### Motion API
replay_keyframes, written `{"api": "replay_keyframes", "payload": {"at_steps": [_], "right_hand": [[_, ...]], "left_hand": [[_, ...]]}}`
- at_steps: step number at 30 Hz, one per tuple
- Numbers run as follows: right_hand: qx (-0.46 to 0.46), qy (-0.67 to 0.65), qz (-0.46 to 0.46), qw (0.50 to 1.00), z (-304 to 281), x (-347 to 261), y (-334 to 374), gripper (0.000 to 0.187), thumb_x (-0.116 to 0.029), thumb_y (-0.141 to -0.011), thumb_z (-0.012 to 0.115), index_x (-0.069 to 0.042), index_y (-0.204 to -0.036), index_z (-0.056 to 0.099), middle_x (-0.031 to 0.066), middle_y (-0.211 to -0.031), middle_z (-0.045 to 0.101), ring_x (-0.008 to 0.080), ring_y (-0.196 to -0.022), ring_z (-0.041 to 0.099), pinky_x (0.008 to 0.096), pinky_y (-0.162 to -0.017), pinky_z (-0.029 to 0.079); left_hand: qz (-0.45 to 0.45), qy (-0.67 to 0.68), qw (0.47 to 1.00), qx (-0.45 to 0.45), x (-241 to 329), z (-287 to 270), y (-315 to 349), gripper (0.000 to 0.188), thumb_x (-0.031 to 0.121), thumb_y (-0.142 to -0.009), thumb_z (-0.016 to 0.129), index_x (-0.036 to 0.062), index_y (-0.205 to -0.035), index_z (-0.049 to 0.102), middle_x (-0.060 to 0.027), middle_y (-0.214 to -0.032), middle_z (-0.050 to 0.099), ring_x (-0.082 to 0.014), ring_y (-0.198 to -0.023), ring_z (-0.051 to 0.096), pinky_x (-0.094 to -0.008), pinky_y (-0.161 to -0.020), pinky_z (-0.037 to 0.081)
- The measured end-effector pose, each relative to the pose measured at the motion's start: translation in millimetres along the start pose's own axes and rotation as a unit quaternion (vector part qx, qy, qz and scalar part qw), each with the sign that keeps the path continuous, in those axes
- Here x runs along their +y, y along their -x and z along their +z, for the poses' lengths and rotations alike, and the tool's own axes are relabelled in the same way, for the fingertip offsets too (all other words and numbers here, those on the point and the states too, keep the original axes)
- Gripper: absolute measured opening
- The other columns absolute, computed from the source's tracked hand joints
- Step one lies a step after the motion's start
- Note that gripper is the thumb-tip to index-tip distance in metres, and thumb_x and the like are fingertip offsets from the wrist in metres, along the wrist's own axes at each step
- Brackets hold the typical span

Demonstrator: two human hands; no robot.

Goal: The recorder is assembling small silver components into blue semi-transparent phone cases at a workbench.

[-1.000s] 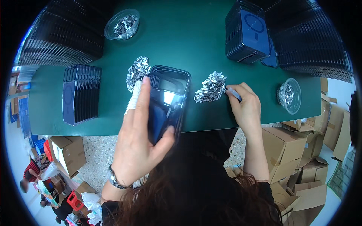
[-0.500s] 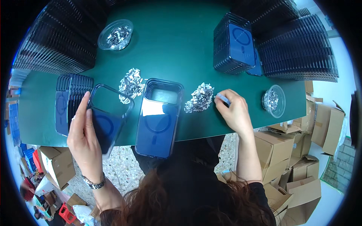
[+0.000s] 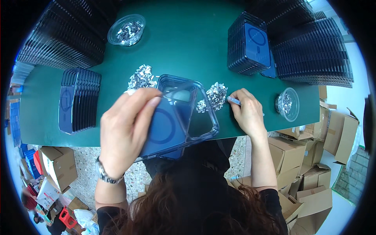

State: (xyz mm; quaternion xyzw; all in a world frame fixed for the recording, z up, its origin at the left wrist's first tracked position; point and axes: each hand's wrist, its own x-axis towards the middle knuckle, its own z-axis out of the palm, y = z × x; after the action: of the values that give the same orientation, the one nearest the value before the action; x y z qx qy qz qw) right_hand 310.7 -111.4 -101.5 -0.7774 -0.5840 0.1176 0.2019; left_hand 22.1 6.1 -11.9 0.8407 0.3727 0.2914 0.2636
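Observation:
My left hand (image 3: 127, 127) pinches the edge of a dark blue see-through phone case (image 3: 162, 129). It is tilted above another stack of cases (image 3: 166, 79), which it partly covers. The camera opening of the held case lies toward the right. My right hand (image 3: 250, 115) grips a slim, pale-blue pen-like tool (image 3: 234, 101), its tip beside a pile of small black and silver-white pieces (image 3: 213, 96). A second pile of these pieces (image 3: 141, 78) lies past my left hand. To the left stands a row of upright phone cases (image 3: 80, 103).
Clear round bowls of small pieces stand at the far left (image 3: 127, 31) and right (image 3: 288, 103) of the green table (image 3: 188, 39). Tall case stacks (image 3: 66, 35) rise at both back corners, with a shorter stack (image 3: 248, 43) at back right. Cardboard boxes (image 3: 284, 156) crowd the floor.
My left hand has carried the phone case rightward from beside the left row to over the middle stack, turning it. My right hand stays near the right pile with the tool.

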Motion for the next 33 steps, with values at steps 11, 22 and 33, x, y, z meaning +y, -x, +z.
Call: {"api": "replay_keyframes", "payload": {"at_steps": [11, 22, 33], "right_hand": [[0.054, -0.137, -0.163, 0.976, -50, -35, -9, 0.009, -0.001, -0.09, 0.071, -0.001, -0.095, 0.065, 0.0126, -0.089, 0.062, 0.0356, -0.08, 0.065, 0.0453, -0.07, 0.053], [0.006, 0.008, -0.417, 0.909, -41, -92, -45, 0.018, -0.007, -0.079, 0.071, -0.007, -0.093, 0.061, 0.0048, -0.1, 0.061, 0.0222, -0.086, 0.062, 0.0343, -0.065, 0.055], [-0.07, -0.039, -0.311, 0.947, -44, -103, -42, 0.021, 0.003, -0.084, 0.075, 0.0, -0.102, 0.064, 0.0143, -0.091, 0.066, 0.0354, -0.082, 0.068, 0.0427, -0.069, 0.054]], "left_hand": [[-0.021, 0.04, 0.987, -0.155, -2, 18, -13, 0.009, 0.008, -0.103, 0.064, 0.0011, -0.108, 0.067, -0.0185, -0.09, 0.071, -0.0383, -0.084, 0.071, -0.0411, -0.074, 0.054], [-0.05, -0.007, 0.979, -0.197, 5, 10, -13, 0.008, 0.012, -0.101, 0.066, 0.0044, -0.103, 0.065, -0.0179, -0.089, 0.071, -0.0413, -0.082, 0.069, -0.0475, -0.069, 0.053], [-0.054, -0.033, 0.982, -0.181, 7, 2, -8, 0.01, 0.013, -0.101, 0.068, 0.0032, -0.1, 0.065, -0.0174, -0.084, 0.069, -0.0409, -0.077, 0.068, -0.0468, -0.066, 0.052]]}}
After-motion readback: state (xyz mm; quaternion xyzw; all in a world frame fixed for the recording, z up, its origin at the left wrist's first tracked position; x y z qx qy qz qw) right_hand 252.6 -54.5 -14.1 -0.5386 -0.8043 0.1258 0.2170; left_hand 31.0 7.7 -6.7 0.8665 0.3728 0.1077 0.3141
